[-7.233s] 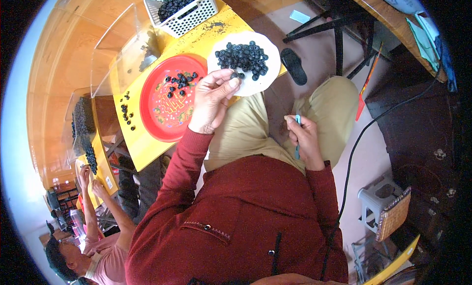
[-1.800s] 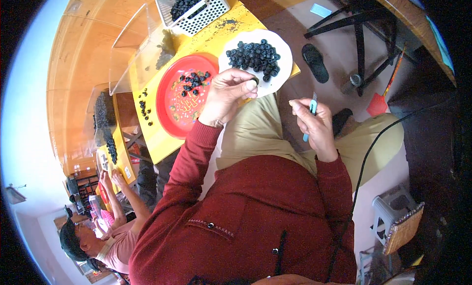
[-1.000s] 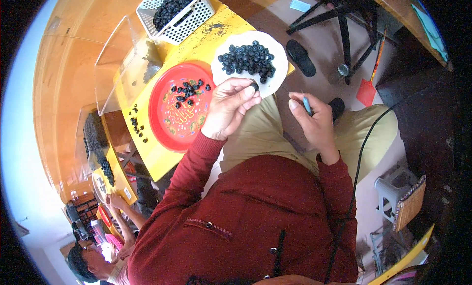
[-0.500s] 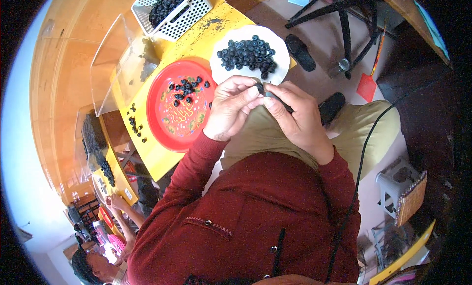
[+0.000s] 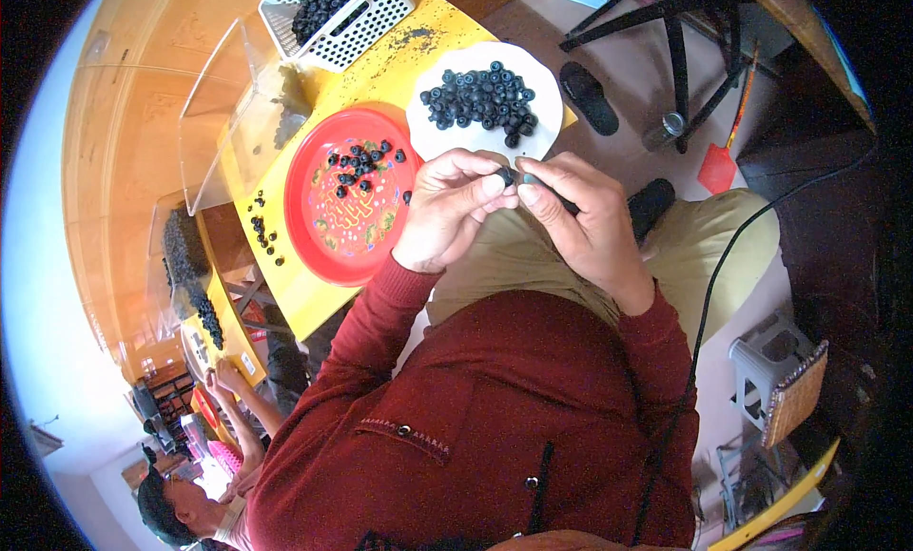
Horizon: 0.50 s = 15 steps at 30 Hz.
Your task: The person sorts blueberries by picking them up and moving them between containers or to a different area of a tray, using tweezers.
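Observation:
In front of my lap, my left hand [image 5: 447,209] pinches a small dark round piece [image 5: 505,176] between thumb and fingertips. My right hand [image 5: 590,218] meets it, closed on a slim dark-handled tool [image 5: 569,207] whose tip is mostly hidden by the fingers. Just beyond the hands, a white plate [image 5: 547,85] carries a heap of blue-black, blueberry-like round pieces [image 5: 480,99]. On the left, a red patterned tray [image 5: 309,237] bears a smaller group of dark round pieces [image 5: 354,166].
A white perforated basket [image 5: 366,33] full of dark pieces stands on the yellow table [image 5: 314,309], beside dark crumbs and a clear plastic panel [image 5: 214,123]. Another person [image 5: 181,503] works at the lower left. A black cable [image 5: 713,275] runs past my right arm; a grey stool [image 5: 761,361] stands right.
Both hands stay together; my right fingers have shifted slightly on the tool, and the dark piece in my left hand shows a little differently. The whole view has tilted slightly.

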### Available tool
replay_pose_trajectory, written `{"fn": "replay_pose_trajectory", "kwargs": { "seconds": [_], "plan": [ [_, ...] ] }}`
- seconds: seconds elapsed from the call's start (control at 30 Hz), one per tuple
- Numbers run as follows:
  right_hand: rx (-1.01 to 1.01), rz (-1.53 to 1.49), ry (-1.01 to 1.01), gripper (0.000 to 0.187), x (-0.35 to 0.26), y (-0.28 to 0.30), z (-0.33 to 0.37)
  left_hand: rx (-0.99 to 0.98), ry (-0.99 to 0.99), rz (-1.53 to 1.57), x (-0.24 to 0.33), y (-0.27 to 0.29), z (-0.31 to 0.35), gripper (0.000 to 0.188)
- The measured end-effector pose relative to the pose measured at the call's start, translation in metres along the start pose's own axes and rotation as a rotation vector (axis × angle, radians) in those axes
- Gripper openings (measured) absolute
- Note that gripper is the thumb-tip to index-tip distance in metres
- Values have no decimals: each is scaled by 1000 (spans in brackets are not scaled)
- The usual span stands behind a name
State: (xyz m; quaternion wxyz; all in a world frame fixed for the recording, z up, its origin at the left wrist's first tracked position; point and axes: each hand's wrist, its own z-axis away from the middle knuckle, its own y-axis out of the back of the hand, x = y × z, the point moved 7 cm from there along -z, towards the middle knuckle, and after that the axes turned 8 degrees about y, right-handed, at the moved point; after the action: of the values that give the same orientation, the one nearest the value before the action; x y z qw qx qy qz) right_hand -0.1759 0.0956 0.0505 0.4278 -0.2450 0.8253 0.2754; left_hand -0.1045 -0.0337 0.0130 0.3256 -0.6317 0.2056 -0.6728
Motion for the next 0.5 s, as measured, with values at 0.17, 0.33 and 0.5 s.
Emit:
{"fn": "replay_pose_trajectory", "kwargs": {
  "seconds": [0.17, 0.33, 0.5],
  "plan": [
    [-5, -38, 22, 26, -3, 3, 1, 21, -11, -8, 0, 0, 1, 16],
    [-19, -49, 52, 26, -7, 2, 1, 18, -27, -29, 1, -1, 4, 16],
    [5, -73, 16, 27, -5, 3, 3, -15, -25, -67, 1, -8, 10, 15]
  ]
}}
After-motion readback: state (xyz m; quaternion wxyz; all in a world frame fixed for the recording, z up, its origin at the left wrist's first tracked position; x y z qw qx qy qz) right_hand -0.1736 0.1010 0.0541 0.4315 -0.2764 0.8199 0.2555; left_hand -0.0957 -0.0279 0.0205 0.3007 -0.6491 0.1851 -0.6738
